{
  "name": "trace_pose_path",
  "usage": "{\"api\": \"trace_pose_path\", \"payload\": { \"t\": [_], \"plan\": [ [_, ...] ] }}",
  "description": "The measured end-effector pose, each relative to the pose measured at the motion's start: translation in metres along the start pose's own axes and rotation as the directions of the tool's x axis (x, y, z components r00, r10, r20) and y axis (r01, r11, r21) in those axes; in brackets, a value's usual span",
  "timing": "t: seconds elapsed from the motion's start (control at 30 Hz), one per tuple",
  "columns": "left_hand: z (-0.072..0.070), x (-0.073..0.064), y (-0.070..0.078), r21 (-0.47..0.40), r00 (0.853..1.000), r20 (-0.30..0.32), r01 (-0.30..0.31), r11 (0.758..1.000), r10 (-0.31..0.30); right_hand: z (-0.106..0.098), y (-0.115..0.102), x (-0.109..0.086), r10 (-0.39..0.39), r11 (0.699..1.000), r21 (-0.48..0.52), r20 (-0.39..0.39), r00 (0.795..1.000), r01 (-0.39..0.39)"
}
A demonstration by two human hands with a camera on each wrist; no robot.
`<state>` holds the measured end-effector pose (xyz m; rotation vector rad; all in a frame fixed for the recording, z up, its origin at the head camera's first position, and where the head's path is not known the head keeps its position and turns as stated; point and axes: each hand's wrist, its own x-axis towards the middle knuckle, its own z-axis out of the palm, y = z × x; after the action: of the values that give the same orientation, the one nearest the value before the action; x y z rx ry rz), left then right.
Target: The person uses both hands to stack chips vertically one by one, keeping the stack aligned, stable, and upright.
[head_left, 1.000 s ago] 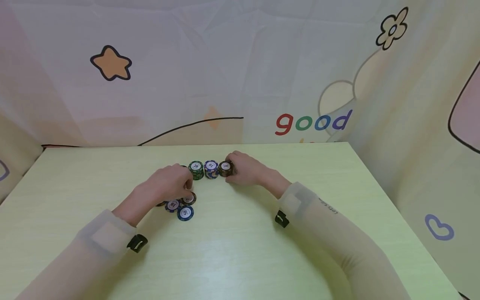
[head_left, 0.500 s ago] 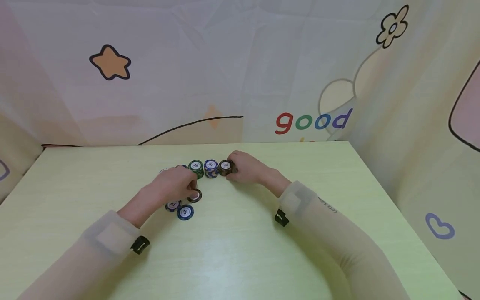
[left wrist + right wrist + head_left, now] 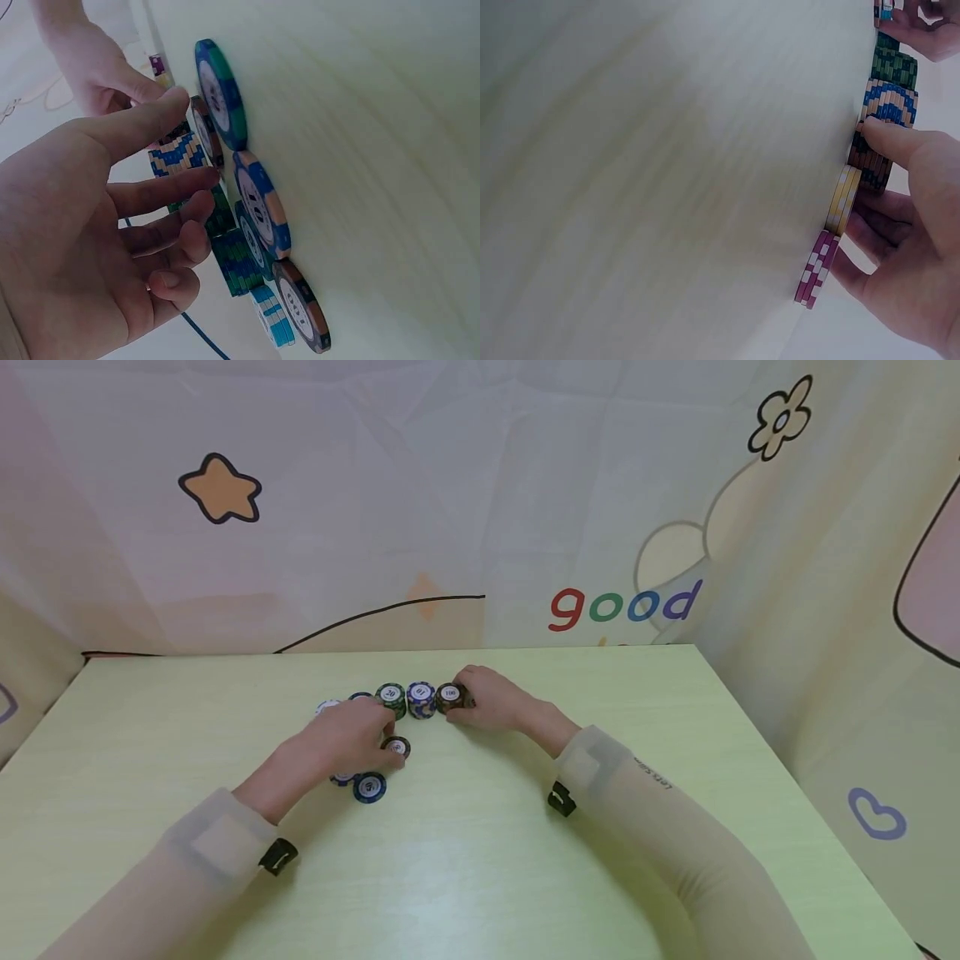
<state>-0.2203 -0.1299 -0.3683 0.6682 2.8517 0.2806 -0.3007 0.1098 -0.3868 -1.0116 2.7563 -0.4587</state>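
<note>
In the head view, my left hand [image 3: 352, 735] has thumb and index finger at opposite edges of a dark brown poker chip [image 3: 397, 747] lying on the table; its other fingers curve loosely. A blue chip [image 3: 370, 787] and a blue-and-tan chip [image 3: 262, 204] lie beside that hand, partly under it in the head view. My right hand [image 3: 491, 697] grips the dark brown chip stack [image 3: 451, 694], thumb on the near side and fingers behind. To its left stand a blue-and-tan stack [image 3: 422, 698] and a green stack [image 3: 391, 697].
White-and-blue chips [image 3: 272, 315] stand at the row's left end. Yellow chips [image 3: 843, 201] and purple chips [image 3: 816, 270] stand beside my right fingers, hidden in the head view. Another brown chip [image 3: 301, 306] lies flat. A printed curtain [image 3: 420, 485] hangs behind the table [image 3: 480, 860].
The left hand has slid the brown chip right and slightly away, apart from the other loose chips. The right hand has stayed at the brown stack.
</note>
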Motion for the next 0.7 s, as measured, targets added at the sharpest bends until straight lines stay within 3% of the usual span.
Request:
{"api": "trace_pose_path", "payload": {
  "t": [0.2, 0.7],
  "plan": [
    [-0.0001, -0.0004, 0.0011, 0.024, 1.0, 0.021, -0.003, 1.0, 0.002, 0.0008, -0.002, 0.0003, -0.006, 1.0, -0.005, -0.001, 1.0, 0.006],
    [0.0045, -0.0018, 0.0045, 0.063, 0.998, -0.016, -0.059, 0.996, 0.06, 0.0006, -0.002, -0.0016, -0.004, 1.0, -0.007, -0.013, 1.0, 0.004]
  ]
}}
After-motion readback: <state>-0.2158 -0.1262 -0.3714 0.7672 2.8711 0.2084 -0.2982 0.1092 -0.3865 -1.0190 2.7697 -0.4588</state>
